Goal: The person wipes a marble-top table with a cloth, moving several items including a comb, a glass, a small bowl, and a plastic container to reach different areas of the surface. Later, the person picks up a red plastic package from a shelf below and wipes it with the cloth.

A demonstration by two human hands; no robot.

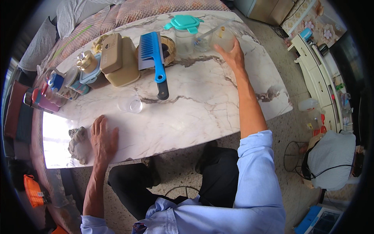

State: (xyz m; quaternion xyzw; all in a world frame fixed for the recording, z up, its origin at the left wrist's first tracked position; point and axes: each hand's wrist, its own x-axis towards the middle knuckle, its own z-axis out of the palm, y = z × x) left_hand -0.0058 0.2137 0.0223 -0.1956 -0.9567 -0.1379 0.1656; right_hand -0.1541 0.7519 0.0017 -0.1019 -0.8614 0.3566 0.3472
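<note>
At the far right of the marble-patterned table (187, 117), my right hand (233, 57) has its thumb and fingers around a translucent cup (221, 39). Close beside that cup are a clear cup (201, 44) with a slanting clear stick in it, and a clear jar (184, 44) under a teal lid (184, 22). My left hand (103, 140) lies palm down on the near left of the tabletop, holding nothing. A crumpled grey cloth (77, 143) is just left of it. Farther in, a clear plastic cup (130, 102) appears tipped on its side.
A blue wide-tooth comb (157, 58) overlaps a black-handled knife (162, 90) by a round woven basket (169, 48). Beige boxes (125, 64), a blue-lidded container (90, 76), and several cups and bottles line the far left. A cloth-covered stool (330, 161) stands at right.
</note>
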